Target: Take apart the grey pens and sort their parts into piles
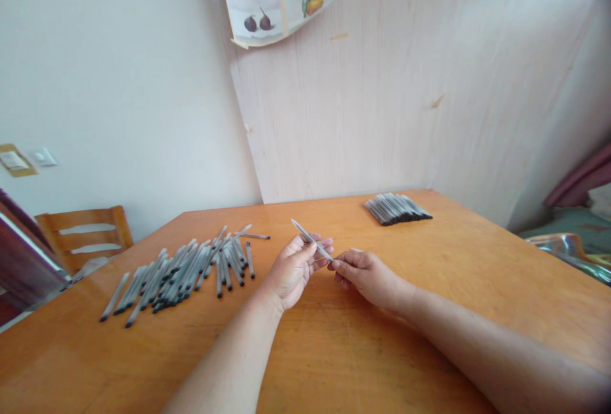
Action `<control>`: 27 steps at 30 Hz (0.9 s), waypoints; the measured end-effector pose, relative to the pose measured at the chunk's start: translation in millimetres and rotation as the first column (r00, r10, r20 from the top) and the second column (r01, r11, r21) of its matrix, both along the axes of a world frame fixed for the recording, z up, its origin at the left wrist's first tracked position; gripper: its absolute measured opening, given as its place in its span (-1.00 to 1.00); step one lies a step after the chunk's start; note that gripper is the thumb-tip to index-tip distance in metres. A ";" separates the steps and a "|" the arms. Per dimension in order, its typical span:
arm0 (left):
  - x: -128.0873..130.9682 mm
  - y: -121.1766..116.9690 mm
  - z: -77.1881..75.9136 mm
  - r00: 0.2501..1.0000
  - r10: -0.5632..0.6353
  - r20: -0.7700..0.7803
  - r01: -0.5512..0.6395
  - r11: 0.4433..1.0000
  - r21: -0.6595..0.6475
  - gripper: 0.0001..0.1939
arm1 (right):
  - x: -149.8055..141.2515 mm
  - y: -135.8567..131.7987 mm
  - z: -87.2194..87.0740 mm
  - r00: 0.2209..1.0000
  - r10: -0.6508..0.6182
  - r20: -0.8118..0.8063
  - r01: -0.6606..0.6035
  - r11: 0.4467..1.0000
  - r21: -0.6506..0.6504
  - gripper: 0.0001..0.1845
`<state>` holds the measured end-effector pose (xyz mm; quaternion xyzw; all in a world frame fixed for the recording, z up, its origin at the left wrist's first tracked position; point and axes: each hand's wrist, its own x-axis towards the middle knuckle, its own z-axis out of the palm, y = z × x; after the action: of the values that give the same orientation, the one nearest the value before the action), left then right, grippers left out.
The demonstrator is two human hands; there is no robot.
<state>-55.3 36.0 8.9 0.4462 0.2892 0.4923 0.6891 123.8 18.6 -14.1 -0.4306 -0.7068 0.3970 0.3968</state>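
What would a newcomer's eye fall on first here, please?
Probably the loose, jumbled pens spread across the table's left side, against the neater bundle at the far right. Next, the single pen held between the left hand and right hand at centre. Above hangs a fruit picture.

Soft, moderately bright light falls across the room, palest as a hazy sheen at the upper right of the wood-grain panel; the wooden tabletop carries a muted gloss with faint, soft-edged shadows. Wide-angle distortion stretches the forearms and bends lines near the frame's edges, and the far corners darken; fine detail looks smeared, the heaped pens blending softly together.
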 end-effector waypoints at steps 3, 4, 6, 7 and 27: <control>0.5 0.1 -1.4 1.000 0.005 -0.005 -0.005 1.000 0.008 -0.81 | 0.4 0.8 -1.0 1.000 -0.013 0.008 0.013 1.000 0.010 -0.64; 0.8 0.2 -2.0 1.000 0.010 -0.008 -0.010 1.000 0.010 -0.81 | 0.5 0.6 -0.8 1.000 -0.020 0.020 0.020 1.000 0.020 -0.65; 1.6 0.5 -3.4 1.000 0.020 -0.011 -0.020 1.000 0.016 -0.80 | 0.6 -0.4 0.3 0.998 -0.044 0.054 0.041 0.998 0.047 -0.66; 2.0 0.7 -4.1 1.000 0.024 -0.012 -0.024 1.000 0.018 -0.80 | 0.6 -1.2 1.1 0.995 -0.058 0.075 0.054 0.997 0.063 -0.66; 5.0 1.6 -6.4 0.981 0.161 -0.110 -0.159 0.987 0.026 -0.72 | -2.1 -3.4 1.3 0.959 -0.215 0.185 0.156 0.945 0.288 -0.82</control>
<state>-50.3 37.7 2.4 0.4544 0.3580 0.5228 0.6261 121.7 15.2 -12.8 -0.4774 -0.7489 0.2089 0.4094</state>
